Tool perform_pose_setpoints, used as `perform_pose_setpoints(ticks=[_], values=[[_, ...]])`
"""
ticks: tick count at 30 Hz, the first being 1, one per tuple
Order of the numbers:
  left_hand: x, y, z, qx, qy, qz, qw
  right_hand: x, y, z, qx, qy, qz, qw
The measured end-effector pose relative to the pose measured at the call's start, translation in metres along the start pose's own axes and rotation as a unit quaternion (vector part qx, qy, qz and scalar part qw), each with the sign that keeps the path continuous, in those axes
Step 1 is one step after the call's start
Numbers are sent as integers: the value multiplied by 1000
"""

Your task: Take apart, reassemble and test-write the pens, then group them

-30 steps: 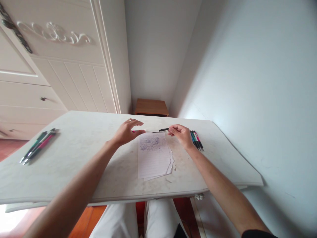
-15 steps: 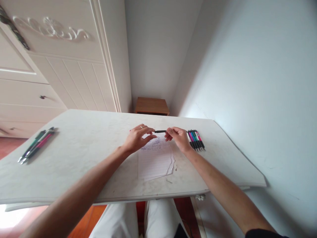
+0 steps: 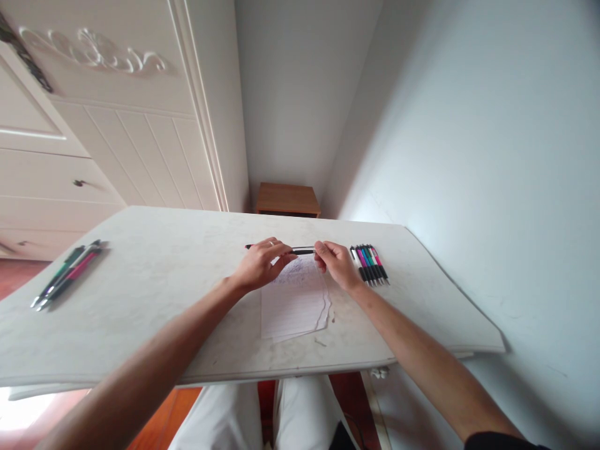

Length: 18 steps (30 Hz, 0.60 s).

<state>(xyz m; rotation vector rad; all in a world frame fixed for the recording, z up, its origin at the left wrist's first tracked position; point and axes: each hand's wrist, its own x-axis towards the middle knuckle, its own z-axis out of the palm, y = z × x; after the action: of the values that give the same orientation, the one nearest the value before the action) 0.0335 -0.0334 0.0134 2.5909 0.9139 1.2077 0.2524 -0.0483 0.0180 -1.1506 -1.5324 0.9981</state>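
Over the top of the lined paper (image 3: 293, 312), my two hands meet at a pen (image 3: 304, 252) lying crosswise. My left hand (image 3: 263, 264) is closed round its middle, and a dark end with a bit of pink shows past the hand on the left. My right hand (image 3: 335, 261) pinches the black end with thumb and fingers. A thin dark line runs along above the black part; whether it is a separate piece I cannot tell. Purple scribbles mark the upper part of the paper.
Several pens (image 3: 369, 265) lie side by side just right of my right hand. More pens (image 3: 68, 275) rest at the left of the white table (image 3: 164, 281). A wall (image 3: 492, 187) borders the right, a white cabinet (image 3: 140, 137) the left, and a brown wooden stand (image 3: 287, 198) is behind.
My left fingers have closed in around the pen, where they were looser before. More of its left end now shows, and the black part sits between both hands.
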Motion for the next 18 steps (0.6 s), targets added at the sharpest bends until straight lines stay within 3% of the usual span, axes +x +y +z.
perform_pose_setpoints(ticks=[6, 18], values=[[0, 3, -1, -40, -42, -1, 998, -1, 0, -1, -20, -8, -10, 1000], [2, 12, -4, -143, -81, -85, 983, -2, -3, -2, -80, -20, -70, 994]])
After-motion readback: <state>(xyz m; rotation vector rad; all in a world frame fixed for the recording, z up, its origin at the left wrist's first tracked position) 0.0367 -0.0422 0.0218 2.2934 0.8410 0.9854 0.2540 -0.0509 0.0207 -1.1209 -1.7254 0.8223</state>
